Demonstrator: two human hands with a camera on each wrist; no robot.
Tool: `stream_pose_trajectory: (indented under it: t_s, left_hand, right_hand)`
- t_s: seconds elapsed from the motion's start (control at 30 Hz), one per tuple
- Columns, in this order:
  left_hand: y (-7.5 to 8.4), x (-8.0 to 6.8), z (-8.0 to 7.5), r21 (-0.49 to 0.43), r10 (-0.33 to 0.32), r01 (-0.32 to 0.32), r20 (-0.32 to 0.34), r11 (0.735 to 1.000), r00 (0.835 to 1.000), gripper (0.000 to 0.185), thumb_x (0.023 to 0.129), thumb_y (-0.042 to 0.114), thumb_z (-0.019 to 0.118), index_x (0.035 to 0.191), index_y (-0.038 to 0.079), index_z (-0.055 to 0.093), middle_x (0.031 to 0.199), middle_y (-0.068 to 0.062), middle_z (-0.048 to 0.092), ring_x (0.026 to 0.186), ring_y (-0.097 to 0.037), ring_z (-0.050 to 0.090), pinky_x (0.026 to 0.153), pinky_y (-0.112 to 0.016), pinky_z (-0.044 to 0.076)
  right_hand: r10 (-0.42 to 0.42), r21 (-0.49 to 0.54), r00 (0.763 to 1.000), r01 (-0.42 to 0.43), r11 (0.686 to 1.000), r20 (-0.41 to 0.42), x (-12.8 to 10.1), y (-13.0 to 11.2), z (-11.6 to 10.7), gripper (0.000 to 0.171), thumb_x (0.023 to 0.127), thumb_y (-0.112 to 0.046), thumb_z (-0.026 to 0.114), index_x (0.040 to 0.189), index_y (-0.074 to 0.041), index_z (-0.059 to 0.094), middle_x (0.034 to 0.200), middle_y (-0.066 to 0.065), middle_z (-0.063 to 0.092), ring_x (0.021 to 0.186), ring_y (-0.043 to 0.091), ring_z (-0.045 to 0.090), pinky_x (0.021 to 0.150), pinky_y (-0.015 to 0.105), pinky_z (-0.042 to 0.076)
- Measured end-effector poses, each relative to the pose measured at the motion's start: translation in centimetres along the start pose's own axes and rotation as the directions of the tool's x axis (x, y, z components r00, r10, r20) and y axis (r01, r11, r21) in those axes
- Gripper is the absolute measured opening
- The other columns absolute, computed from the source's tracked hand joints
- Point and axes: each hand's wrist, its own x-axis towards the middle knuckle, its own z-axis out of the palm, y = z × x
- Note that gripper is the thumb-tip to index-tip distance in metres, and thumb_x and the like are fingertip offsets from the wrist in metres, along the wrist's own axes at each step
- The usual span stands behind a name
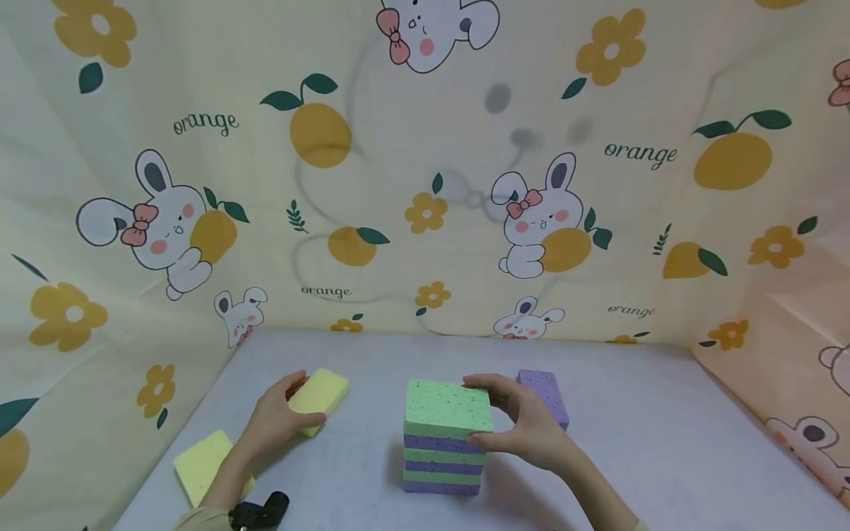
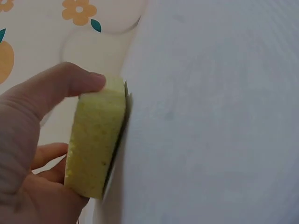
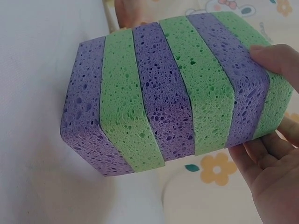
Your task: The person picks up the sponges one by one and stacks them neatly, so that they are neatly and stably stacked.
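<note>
A stack of alternating green and purple sponges point(image 1: 443, 457) stands on the table, a green sponge point(image 1: 446, 405) on top. My right hand point(image 1: 524, 420) grips the upper end of this stack by its sides. In the right wrist view, the thumb point(image 3: 275, 57) lies near the seam between the top green sponge and the purple one under it. At the left, my left hand point(image 1: 279, 417) holds a yellow sponge point(image 1: 322, 398) between thumb and fingers. The left wrist view has the yellow sponge point(image 2: 96, 140) tilted on edge, close to the table surface; whether it touches cannot be told.
Another yellow sponge point(image 1: 202, 464) lies at the left table edge, partly behind my left forearm. A purple sponge point(image 1: 544, 397) lies behind my right hand. The white table point(image 1: 637, 428) meets a patterned cloth backdrop point(image 1: 398, 258) at the back and sides.
</note>
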Motion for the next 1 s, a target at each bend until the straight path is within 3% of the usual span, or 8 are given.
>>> stream_pose_trajectory:
  t_s: [0.37,0.57,0.77,0.83,1.0]
  left_hand:
    - [0.2,-0.1,-0.2,-0.056,0.083,-0.084,-0.021,0.995,0.996,0.087,0.062,0.039,0.079,0.133,0.011,0.037,0.13,-0.007,0.043,0.117,-0.025,0.038,0.097,-0.048,0.03]
    - [1.6,-0.5,0.0,-0.081,0.152,-0.157,-0.061,0.984,0.986,0.08,0.064,0.044,0.076,0.131,0.016,0.041,0.127,-0.001,0.045,0.115,-0.02,0.041,0.094,-0.047,0.034]
    - [3.3,-0.8,0.0,-0.115,0.174,-0.187,-0.114,0.976,0.978,0.076,0.067,0.045,0.074,0.129,0.016,0.041,0.125,-0.001,0.045,0.111,-0.019,0.042,0.087,-0.045,0.04]
    - [2.7,-0.2,0.4,-0.116,0.197,-0.216,-0.154,0.969,0.968,0.074,0.066,0.048,0.073,0.128,0.022,0.042,0.123,0.006,0.046,0.108,-0.011,0.043,0.082,-0.038,0.044]
    - [5.1,-0.8,0.2,-0.21,0.27,-0.314,-0.213,0.926,0.939,0.067,0.068,0.039,0.076,0.125,0.019,0.047,0.118,0.005,0.049,0.103,-0.01,0.046,0.075,-0.032,0.047]
  right_hand:
    - [0.009,-0.005,1.0,-0.009,1.0,0.0,0.0,-0.1,0.0,0.062,0.068,-0.008,0.077,0.123,-0.01,0.048,0.118,0.009,0.052,0.103,0.024,0.051,0.093,0.034,0.04]
    - [0.002,-0.004,1.0,-0.002,1.0,0.003,-0.1,0.1,0.0,0.062,0.068,-0.007,0.077,0.123,-0.01,0.047,0.119,0.01,0.051,0.103,0.025,0.051,0.093,0.034,0.039]
    - [0.0,-0.002,1.0,0.0,1.0,0.002,-0.1,0.1,0.1,0.062,0.068,-0.007,0.077,0.123,-0.01,0.048,0.119,0.01,0.051,0.103,0.025,0.051,0.093,0.034,0.039]
    - [0.001,-0.007,1.0,-0.001,1.0,0.0,-0.1,0.1,0.1,0.062,0.069,-0.008,0.077,0.123,-0.01,0.048,0.119,0.009,0.051,0.103,0.025,0.05,0.094,0.034,0.039]
    - [0.004,-0.018,1.0,-0.004,1.0,-0.004,-0.1,0.0,0.1,0.062,0.069,-0.008,0.077,0.124,-0.01,0.048,0.118,0.009,0.051,0.101,0.024,0.051,0.093,0.034,0.04]
